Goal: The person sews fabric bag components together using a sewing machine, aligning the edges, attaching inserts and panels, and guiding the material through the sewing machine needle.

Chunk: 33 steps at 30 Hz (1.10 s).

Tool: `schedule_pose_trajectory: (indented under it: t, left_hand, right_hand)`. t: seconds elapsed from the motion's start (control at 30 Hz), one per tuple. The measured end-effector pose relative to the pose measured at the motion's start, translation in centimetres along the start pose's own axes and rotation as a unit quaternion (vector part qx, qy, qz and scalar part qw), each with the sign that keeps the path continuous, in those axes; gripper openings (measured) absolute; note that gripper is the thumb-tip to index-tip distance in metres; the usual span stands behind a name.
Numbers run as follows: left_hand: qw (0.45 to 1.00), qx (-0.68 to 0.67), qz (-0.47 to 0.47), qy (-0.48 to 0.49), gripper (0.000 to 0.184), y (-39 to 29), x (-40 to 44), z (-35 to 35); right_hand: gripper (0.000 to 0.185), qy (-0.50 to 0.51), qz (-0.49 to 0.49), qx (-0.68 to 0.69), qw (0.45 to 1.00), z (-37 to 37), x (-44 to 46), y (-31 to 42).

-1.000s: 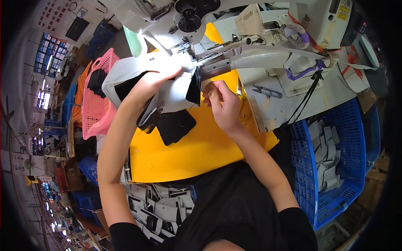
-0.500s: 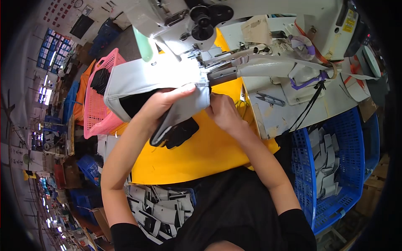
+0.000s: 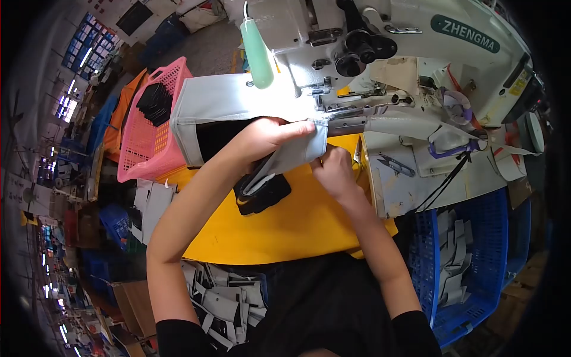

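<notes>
A light grey fabric piece with a black inside [image 3: 217,101] lies under the needle area of the sewing machine [image 3: 410,27]. My left hand [image 3: 270,137] grips its lower flap, thumb on top and fingers hidden beneath. At the flap's right edge, just below the machine's arm, my right hand [image 3: 334,169] is closed with curled fingers on the edge. A black folded piece [image 3: 264,195] hangs below the flap, over the yellow sheet [image 3: 279,235]. Bright lamp light washes out the fabric around the needle.
A pink basket [image 3: 134,157] with black pieces stands at the left. Thread snips [image 3: 397,165] lie on the machine table [image 3: 380,196]. A blue crate [image 3: 425,268] holding grey strips is at the right. More grey pieces [image 3: 229,303] lie below the yellow sheet.
The view has shifted, so the machine sits further right. The grey flap has turned and now covers the black edge seen earlier. My right hand has moved from beside the piece onto its edge.
</notes>
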<state>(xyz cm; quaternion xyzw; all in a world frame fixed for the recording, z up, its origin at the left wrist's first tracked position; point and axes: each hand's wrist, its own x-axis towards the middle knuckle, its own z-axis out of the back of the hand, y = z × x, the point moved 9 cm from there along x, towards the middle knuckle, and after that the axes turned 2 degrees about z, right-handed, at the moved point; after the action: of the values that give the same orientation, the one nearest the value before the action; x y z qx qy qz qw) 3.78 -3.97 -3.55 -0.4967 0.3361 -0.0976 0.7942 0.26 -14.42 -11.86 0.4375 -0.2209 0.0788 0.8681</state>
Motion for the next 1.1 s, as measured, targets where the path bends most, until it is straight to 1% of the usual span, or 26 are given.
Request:
schedule_pose_trajectory:
  t: [0.13, 0.23, 0.27, 0.33, 0.37, 0.4, 0.47, 0.5, 0.6, 0.67, 0.73, 0.77, 0.8, 0.87, 0.9, 0.93, 1.0, 1.03, 1.07, 1.1]
  left_hand:
    - [1.0, 0.0, -0.017, -0.015, 0.054, 0.1, 0.3, 0.0]
    - [0.997, -0.005, -0.018, -0.081, 0.049, 0.2, 0.2, 0.6]
    - [0.997, -0.007, -0.019, -0.076, 0.049, 0.4, 0.2, 0.4]
    - [0.993, -0.062, -0.068, -0.069, 0.046, 0.5, 0.6, 0.2]
    - [0.99, -0.089, -0.093, -0.064, 0.045, 0.5, 0.8, 0.2]
    - [0.99, -0.089, -0.095, -0.058, 0.045, 0.8, 1.0, 0.1]
    - [0.984, -0.134, -0.105, -0.049, 0.043, 1.5, 1.5, 0.0]
    - [0.981, -0.157, -0.108, -0.045, 0.041, 1.7, 1.7, -0.1]
    - [0.979, -0.163, -0.11, -0.047, 0.041, 2.0, 1.7, -0.1]
    - [0.978, -0.167, -0.112, -0.05, 0.041, 2.0, 2.0, 0.2]
    - [0.981, -0.078, -0.166, -0.057, 0.035, 1.1, 2.1, 0.6]
    - [0.979, -0.035, -0.191, -0.061, 0.032, 0.5, 2.0, 0.5]
    - [0.979, -0.04, -0.189, -0.062, 0.032, 0.4, 2.0, 0.5]
    - [0.987, -0.089, -0.125, -0.042, 0.033, 1.1, 2.3, 0.3]
    - [0.989, -0.114, -0.093, -0.033, 0.033, 1.2, 2.4, 0.1]
    - [0.988, -0.12, -0.088, -0.037, 0.033, 0.8, 2.3, 0.2]
    - [0.997, -0.057, 0.012, -0.059, 0.036, 1.1, 2.8, 0.7]
    - [0.995, -0.023, 0.062, -0.069, 0.038, 1.5, 3.0, 1.1]
    - [0.995, -0.027, 0.064, -0.076, 0.038, 1.3, 3.3, 1.3]
    - [0.994, -0.063, 0.069, -0.054, 0.04, 1.2, 3.6, 1.1]
  right_hand:
    - [0.017, 0.01, -0.014, -0.034, 0.999, -0.3, -0.1, -0.2]
    - [0.018, 0.019, -0.022, -0.049, 0.998, -0.1, -0.1, -0.1]
    - [0.017, 0.035, -0.007, -0.045, 0.998, -0.3, -0.1, -0.1]
    - [0.015, 0.062, 0.025, -0.037, 0.997, 0.0, 0.1, 0.2]
    - [0.015, 0.057, 0.022, -0.043, 0.997, 0.9, 0.1, 0.2]
    - [0.014, 0.032, -0.016, 0.028, 0.999, 2.7, 0.0, 0.5]
    - [0.013, -0.021, -0.089, 0.168, 0.982, 5.8, 0.0, 1.0]
    - [0.013, -0.023, -0.091, 0.163, 0.982, 6.2, 0.3, 1.6]
    - [0.014, -0.125, -0.057, 0.219, 0.966, 7.3, 1.5, 3.9]
    - [0.016, -0.122, -0.076, 0.21, 0.967, 6.7, 1.6, 3.6]
    - [0.02, -0.111, -0.111, 0.196, 0.968, 6.1, 1.7, 2.9]
    - [0.02, -0.108, -0.112, 0.194, 0.969, 5.9, 1.6, 3.1]
    - [0.02, -0.102, -0.146, 0.249, 0.952, 5.4, 1.3, 2.7]
    - [0.02, -0.087, -0.212, 0.354, 0.907, 4.4, 0.7, 2.1]
    - [0.02, -0.08, -0.213, 0.352, 0.908, 4.3, 0.8, 2.3]
    - [0.021, -0.082, -0.228, 0.383, 0.892, 4.2, 0.7, 2.2]
    - [0.022, -0.083, -0.254, 0.444, 0.855, 3.7, 0.6, 1.9]
    - [0.022, -0.075, -0.254, 0.445, 0.855, 3.6, 0.5, 1.9]
    - [0.021, -0.085, -0.247, 0.435, 0.862, 3.8, 0.5, 1.8]
    - [0.02, -0.096, -0.24, 0.426, 0.867, 4.0, 0.4, 1.7]
